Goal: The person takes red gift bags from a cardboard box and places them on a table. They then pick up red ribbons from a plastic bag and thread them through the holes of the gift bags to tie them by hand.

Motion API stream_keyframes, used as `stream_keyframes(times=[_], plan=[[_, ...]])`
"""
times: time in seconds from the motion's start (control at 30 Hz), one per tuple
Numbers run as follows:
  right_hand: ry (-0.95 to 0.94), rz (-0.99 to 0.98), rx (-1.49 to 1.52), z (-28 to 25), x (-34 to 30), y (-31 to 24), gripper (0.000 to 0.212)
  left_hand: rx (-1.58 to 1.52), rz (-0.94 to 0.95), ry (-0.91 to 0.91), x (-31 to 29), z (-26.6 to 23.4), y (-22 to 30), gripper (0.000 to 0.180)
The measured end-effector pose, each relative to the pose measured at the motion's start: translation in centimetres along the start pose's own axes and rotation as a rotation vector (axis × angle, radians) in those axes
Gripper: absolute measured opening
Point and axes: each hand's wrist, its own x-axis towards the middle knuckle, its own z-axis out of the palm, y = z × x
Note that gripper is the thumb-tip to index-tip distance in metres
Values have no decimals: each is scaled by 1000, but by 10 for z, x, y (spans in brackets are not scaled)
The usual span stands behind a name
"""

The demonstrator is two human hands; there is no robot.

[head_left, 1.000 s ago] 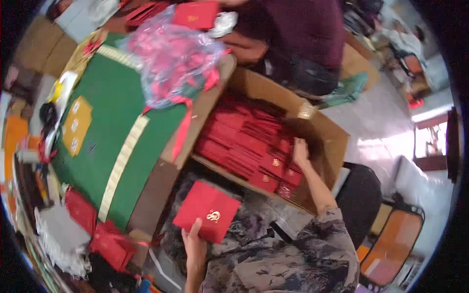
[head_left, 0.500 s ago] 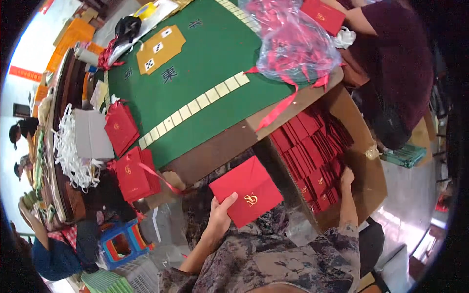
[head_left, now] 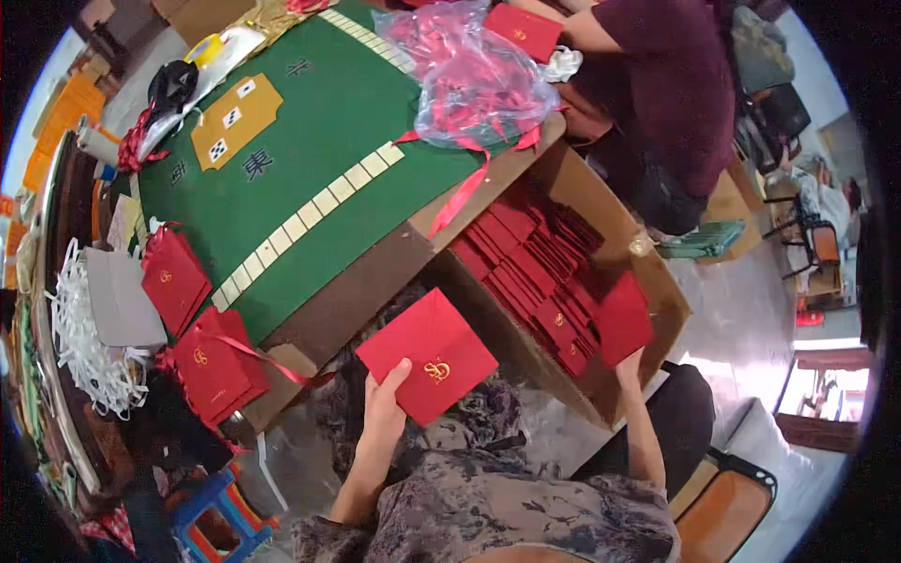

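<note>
My left hand (head_left: 386, 403) grips a flat-folded red paper bag (head_left: 460, 361) with a gold emblem, thumb on its face, in front of the table. To the right, my right hand (head_left: 631, 368) pinches the lower end of another flat red paper bag (head_left: 625, 319), tilted above the right side of an open cardboard box (head_left: 671, 281). Packed in rows inside that box are many more red paper bags (head_left: 526, 249). The fingers of my right hand are partly hidden behind the bag it holds.
A green-topped game table (head_left: 328, 122) bears a clear plastic sack of red ribbons (head_left: 479, 94). At its left corner lie ribboned red bags (head_left: 216, 366) beside white shredded paper (head_left: 84, 328). Across the box, a person in a dark top (head_left: 666, 84) handles a red bag (head_left: 524, 36).
My right hand has drawn a red bag up from the rows in the box. My left hand still holds its bag. The view has swung to the right.
</note>
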Motion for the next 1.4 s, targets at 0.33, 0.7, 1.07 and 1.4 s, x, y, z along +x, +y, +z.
stream_keyframes(times=[0.33, 0.7, 1.07, 1.4], plan=[[-930, 265, 158, 184, -29, -193, 50, 193, 225, 9, -11, -34, 18, 39], [-923, -1233, -552, 369, -73, -272, 36, -290, 253, 3, -16, -52, 57, 56], [-1426, -834, -260, 354, -48, -305, 87, -335, 115, 184, -13, -52, 89, 37], [-1082, -868, 12, 404, -42, -309, 35, -562, -42, -539, -49, -73, 119, 58]])
